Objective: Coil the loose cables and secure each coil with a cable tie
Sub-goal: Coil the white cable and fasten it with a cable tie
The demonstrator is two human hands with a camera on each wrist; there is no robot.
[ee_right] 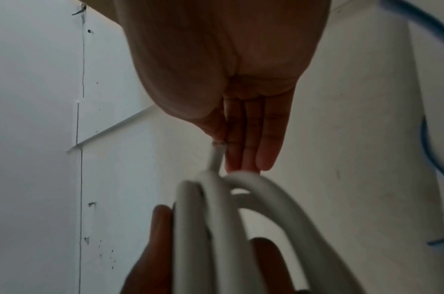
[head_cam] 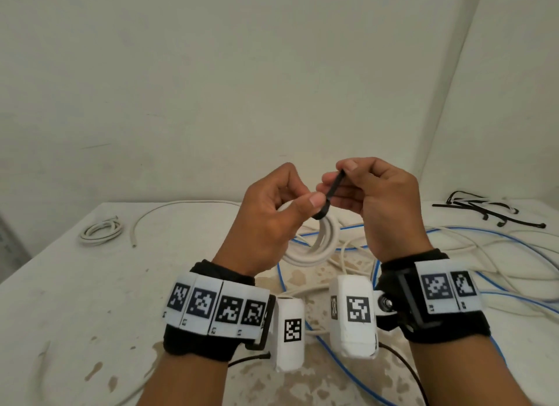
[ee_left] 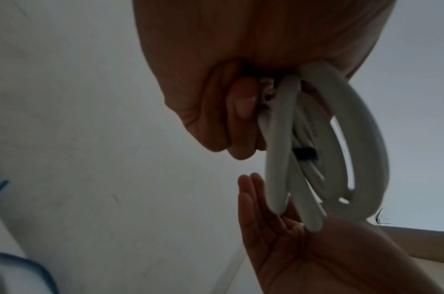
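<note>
White tabletop (head_cam: 60, 284), stained, seen whole from the head view only. Far left: small finished coil (head_cam: 100, 231) of white cable lying flat, with a loose white cable end (head_cam: 133, 239) just beside it.

Left hand (head_cam: 272, 212): raised above the table, fingers curled round the white cable coil (head_cam: 314, 242), thumb pressed on the lower end of a black cable tie (head_cam: 328, 198). Left wrist view adds what the head view hides: coil (ee_left: 341, 139) hanging from the closed fist (ee_left: 216, 99), several turns, with a short black band (ee_left: 305, 153) across the inner turns, probably the tie, too blurred to confirm.

Right hand (head_cam: 375, 203): thumb and forefinger pinched on the upper end of the tie, at the same height as the left hand and touching it. Right wrist view shows other fingers (ee_right: 253, 139) extended straight, tips against the top of the coil (ee_right: 216, 228); tie itself not visible there.

Beneath and right of the hands: loose blue cable (head_cam: 484, 239) and white cable (head_cam: 514, 272) tangled across the table. Far right, at back: spare black cable ties (head_cam: 487, 209), scattered, well apart from the hands.
</note>
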